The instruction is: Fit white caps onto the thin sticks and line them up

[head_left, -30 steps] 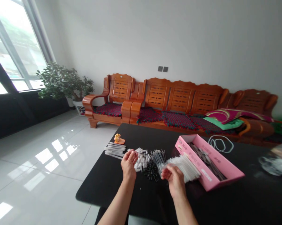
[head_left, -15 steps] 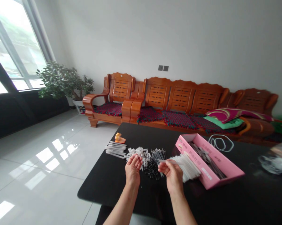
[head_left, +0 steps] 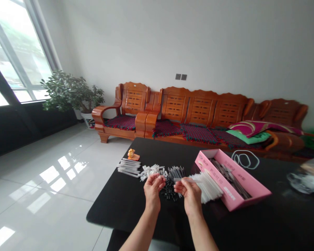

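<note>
Speaker A: With the clock centred on the operator and twelve o'clock straight ahead, what is the state of the grip?

Speaker B: The right hand (head_left: 189, 197) pinches a thin, translucent plastic tube (head_left: 177, 180) between thumb and fingers, at twelve o'clock, above the black, smooth-topped table (head_left: 120, 205). The tube lies nearly level, one end pointing toward the left hand (head_left: 153, 191). There, thumb and fingertips are drawn together; whether anything sits between them cannot be told.

Speaker A: How is this step best handled?

Speaker B: A light pinch is advisable, since a thin wall would probably dent. The tube should stay level and in line with the left fingertips, clear of the loose pile of small black cylinders (head_left: 169, 191).

Speaker A: Containers?

Speaker B: At one o'clock, beyond the row of white translucent tubes (head_left: 209, 190), the open, pink, rectangular box (head_left: 242, 174) holds long grey-brown strips (head_left: 231, 177) laid lengthwise. At two o'clock rests a clear plastic bag (head_left: 303, 183), contents blurred. Farthest, at eleven, a white pot (head_left: 88, 120) holds a leafy green plant (head_left: 70, 90).
</note>
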`<state>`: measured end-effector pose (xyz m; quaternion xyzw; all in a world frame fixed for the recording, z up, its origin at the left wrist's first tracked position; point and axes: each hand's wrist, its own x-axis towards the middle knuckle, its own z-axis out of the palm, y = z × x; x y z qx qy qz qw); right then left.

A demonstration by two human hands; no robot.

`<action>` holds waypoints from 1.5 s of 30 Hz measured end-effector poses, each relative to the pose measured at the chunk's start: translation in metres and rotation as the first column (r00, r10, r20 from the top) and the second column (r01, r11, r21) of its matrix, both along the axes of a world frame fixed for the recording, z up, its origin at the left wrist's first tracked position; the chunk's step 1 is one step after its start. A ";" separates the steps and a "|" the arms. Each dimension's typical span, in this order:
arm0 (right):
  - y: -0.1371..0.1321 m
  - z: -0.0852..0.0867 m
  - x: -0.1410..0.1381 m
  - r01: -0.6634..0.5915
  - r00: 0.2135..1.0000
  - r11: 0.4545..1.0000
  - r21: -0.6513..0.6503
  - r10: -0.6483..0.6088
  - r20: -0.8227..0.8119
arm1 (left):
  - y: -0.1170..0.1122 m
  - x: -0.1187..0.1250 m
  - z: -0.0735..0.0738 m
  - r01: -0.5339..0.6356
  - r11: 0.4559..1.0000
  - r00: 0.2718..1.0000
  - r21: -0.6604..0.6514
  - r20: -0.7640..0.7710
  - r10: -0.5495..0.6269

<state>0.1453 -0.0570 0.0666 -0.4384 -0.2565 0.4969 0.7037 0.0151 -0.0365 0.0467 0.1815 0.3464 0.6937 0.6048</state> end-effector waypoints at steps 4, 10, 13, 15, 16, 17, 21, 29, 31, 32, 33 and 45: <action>0.001 -0.002 -0.006 -0.004 1.000 1.000 -0.024 0.004 0.018 | -0.006 0.005 0.001 0.072 0.995 0.975 0.066 -0.213 -0.056; 0.003 -0.007 -0.007 -0.030 0.997 0.999 -0.030 0.028 -0.070 | -0.021 0.013 0.003 0.271 0.927 0.782 0.257 -0.620 -0.056; 0.004 -0.007 0.001 -0.081 0.976 0.993 -0.084 0.062 -0.208 | -0.024 0.011 0.005 0.342 0.887 0.729 0.309 -0.683 -0.043; 0.003 -0.007 0.008 -0.131 0.957 0.984 -0.118 0.094 -0.276 | -0.018 0.002 0.005 0.307 0.899 0.752 0.313 -0.659 -0.027; 0.003 -0.006 0.012 -0.149 0.947 0.981 -0.121 0.107 -0.302 | -0.013 -0.004 0.004 0.256 0.917 0.767 0.307 -0.642 0.001; 0.002 -0.006 0.015 -0.157 0.940 0.981 -0.116 0.112 -0.323 | -0.007 -0.011 0.003 0.204 0.935 0.765 0.291 -0.644 0.034; -0.002 -0.005 0.025 -0.144 0.917 0.987 -0.077 0.103 -0.386 | 0.014 -0.041 -0.010 0.097 0.980 0.618 0.173 -0.782 0.077; -0.008 -0.012 0.029 -0.156 0.900 0.983 -0.092 0.103 -0.423 | 0.011 -0.058 -0.034 0.091 0.991 0.131 0.100 -0.987 0.088; -0.008 -0.013 0.029 -0.161 0.900 0.983 -0.087 0.109 -0.423 | 0.008 -0.060 -0.035 0.120 0.990 0.040 0.075 -0.997 0.070; -0.008 -0.014 0.029 -0.164 0.899 0.983 -0.085 0.113 -0.422 | 0.007 -0.061 -0.035 0.144 0.988 0.001 0.059 -0.998 0.060; -0.008 -0.014 0.029 -0.166 0.899 0.983 -0.084 0.116 -0.421 | 0.006 -0.061 -0.035 0.168 0.985 -0.035 0.046 -0.998 0.053; -0.008 -0.018 0.024 -0.173 0.892 0.981 -0.091 0.117 -0.436 | 0.001 -0.060 -0.040 0.258 0.966 -0.219 -0.001 -0.974 0.057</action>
